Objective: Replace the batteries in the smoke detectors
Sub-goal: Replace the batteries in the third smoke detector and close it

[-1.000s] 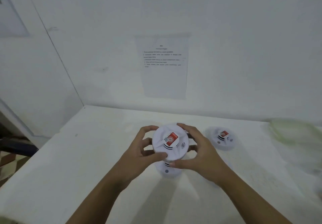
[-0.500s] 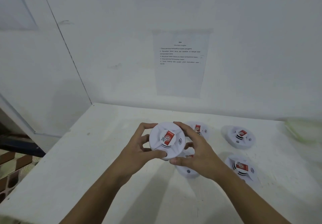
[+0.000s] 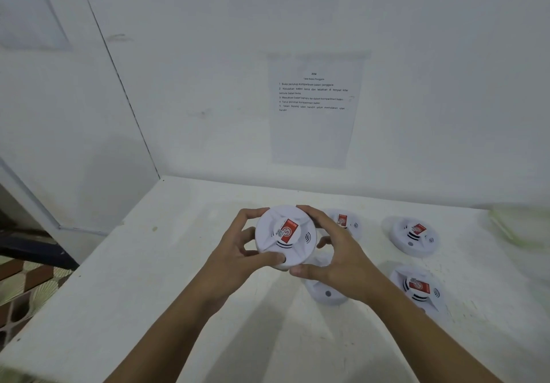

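The person holds one white smoke detector [image 3: 285,235] up off the white table [image 3: 143,308], between both hands, its face with the red label turned toward the camera and slightly tilted; the left hand [image 3: 238,256] grasps its left side, index finger curled over the upper left rim and thumb pressed against the lower rim, the other fingers bent in behind the body; the right hand [image 3: 342,263] grasps the right side, index finger hooked over the top rim and thumb lying under the lower edge, so that the two thumb tips nearly meet; both grips are closed round the housing, neither spread wide; the back of the held unit is hidden, so the state of its cover cannot be told. A second detector [image 3: 327,294] lies on the table directly below the hands, mostly covered by the right hand; a third detector [image 3: 346,222] lies just behind the right hand's knuckles; a fourth detector [image 3: 415,238] sits farther right, toward the wall [image 3: 208,55]; a fifth detector [image 3: 418,289] lies just beside the right forearm; all four rest apart from one another. A printed sheet [image 3: 312,108] is fixed to the wall above; a pale green container [image 3: 512,224], blurred, sits at the table's right edge.
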